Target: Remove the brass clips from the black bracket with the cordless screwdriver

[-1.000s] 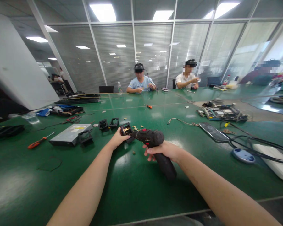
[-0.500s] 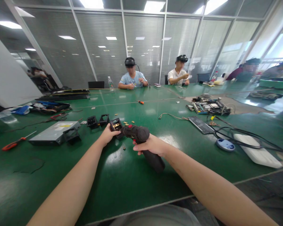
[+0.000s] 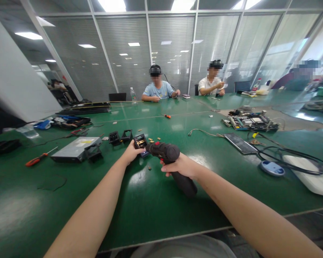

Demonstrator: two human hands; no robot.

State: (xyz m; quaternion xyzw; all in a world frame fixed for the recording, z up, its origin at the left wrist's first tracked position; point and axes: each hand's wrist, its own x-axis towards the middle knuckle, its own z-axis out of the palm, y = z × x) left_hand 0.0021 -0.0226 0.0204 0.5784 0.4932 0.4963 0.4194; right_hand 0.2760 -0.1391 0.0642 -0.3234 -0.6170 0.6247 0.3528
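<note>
My right hand is wrapped round the grip of a black electric screwdriver whose tip points left at a small black part with brass contacts inside. My left hand is closed on that black part and steadies it on the green table. A few small brass pieces lie just behind the part. Two more black brackets sit to its left.
A grey drive unit and a red screwdriver lie at left. A circuit board, a tablet, black cables, a blue puck and a white device lie at right. Two people sit at the far side, another at far right.
Both hands keep their hold on the part and the driver in the same pose. The view has shifted with my head, first left and down, then back right.
</note>
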